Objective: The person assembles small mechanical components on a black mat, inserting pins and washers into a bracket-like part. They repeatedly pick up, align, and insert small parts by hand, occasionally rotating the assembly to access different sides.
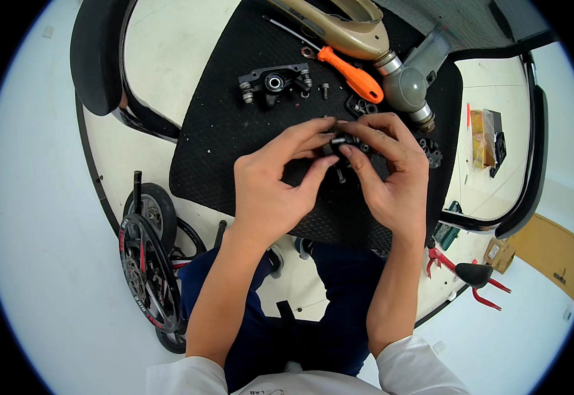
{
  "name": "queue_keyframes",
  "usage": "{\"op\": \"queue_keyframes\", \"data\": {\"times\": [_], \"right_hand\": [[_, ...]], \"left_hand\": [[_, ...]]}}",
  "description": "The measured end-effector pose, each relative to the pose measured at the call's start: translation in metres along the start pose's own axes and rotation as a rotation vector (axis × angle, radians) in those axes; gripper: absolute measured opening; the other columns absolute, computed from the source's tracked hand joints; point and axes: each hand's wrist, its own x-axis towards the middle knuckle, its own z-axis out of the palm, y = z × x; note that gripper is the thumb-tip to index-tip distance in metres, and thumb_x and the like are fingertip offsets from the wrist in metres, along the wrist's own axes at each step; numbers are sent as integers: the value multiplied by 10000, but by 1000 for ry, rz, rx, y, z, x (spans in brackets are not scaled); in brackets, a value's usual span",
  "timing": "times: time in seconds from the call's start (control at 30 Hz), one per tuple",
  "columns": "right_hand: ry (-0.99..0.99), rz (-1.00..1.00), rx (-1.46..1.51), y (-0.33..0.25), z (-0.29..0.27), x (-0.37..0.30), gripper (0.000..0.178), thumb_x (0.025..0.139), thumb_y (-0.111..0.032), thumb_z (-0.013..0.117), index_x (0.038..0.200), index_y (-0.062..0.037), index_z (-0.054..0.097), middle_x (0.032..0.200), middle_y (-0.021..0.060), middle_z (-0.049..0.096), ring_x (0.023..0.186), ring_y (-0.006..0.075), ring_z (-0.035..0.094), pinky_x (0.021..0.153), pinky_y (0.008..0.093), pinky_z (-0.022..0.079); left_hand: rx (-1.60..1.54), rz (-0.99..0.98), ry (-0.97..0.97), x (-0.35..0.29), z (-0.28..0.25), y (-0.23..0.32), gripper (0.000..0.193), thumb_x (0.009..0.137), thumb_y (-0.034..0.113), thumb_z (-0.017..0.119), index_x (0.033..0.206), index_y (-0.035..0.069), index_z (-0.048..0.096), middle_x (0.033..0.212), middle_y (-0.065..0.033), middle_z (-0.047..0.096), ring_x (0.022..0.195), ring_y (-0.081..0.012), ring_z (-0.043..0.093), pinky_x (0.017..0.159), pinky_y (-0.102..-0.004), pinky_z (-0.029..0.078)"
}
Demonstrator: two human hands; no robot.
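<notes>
Between my two hands, above the black chair seat (221, 151), is a small black metal part (344, 140) with bolts or pins on it; fingers cover much of it. My left hand (277, 164) pinches its left side with thumb and fingertips. My right hand (392, 168) grips the other side, thumb in front and fingers curled behind. Just below the fingertips a small bolt (341, 176) shows. Farther off on the seat lies a black brake caliper (274, 82), with a loose bolt (325, 90) to its right.
An orange-handled screwdriver (352, 76) lies beyond my hands, beside a grey and tan power tool (366, 39). Small black parts (429, 151) sit by my right hand. Chair armrests (99, 59) flank the seat. Small wheels (145, 263) stand at left; a red frame (471, 275) lies at right.
</notes>
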Motion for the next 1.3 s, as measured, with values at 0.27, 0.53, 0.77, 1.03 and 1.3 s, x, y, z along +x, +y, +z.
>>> {"op": "queue_keyframes", "data": {"times": [0.27,0.53,0.77,1.03,1.3], "right_hand": [[-63,-66,-84,-4,-2,3,274,789,29,725,1059,-14,751,959,107,652,826,218,663,729,299,529],[-133,-58,-240,-18,-4,3,296,799,24,729,1094,2,729,857,127,557,762,263,628,672,349,503],[36,-21,-146,-12,6,6,275,782,3,756,1057,4,734,897,132,690,768,232,683,705,304,531],[142,143,182,-2,17,-1,191,776,-7,767,967,5,755,951,112,762,804,172,714,766,265,550],[165,81,90,-4,20,-2,179,761,13,761,940,4,761,962,118,760,871,187,720,824,280,543]], "left_hand": [[-36,-144,10,0,-2,7,403,824,-72,745,1212,-53,638,1029,-139,748,947,-163,721,857,-274,578],[17,-93,17,-2,-5,3,291,806,-70,767,1092,-54,712,1020,-144,746,950,-163,715,869,-276,574],[157,136,80,2,-9,-9,159,764,-7,785,920,20,780,972,-114,754,850,-207,747,761,-277,586],[216,213,94,4,-10,-3,173,759,-58,786,923,-7,765,909,-118,745,838,-182,728,770,-272,569],[-62,-114,111,0,-3,4,179,793,-70,757,970,-51,740,977,-115,710,858,-140,701,770,-237,579]]}}
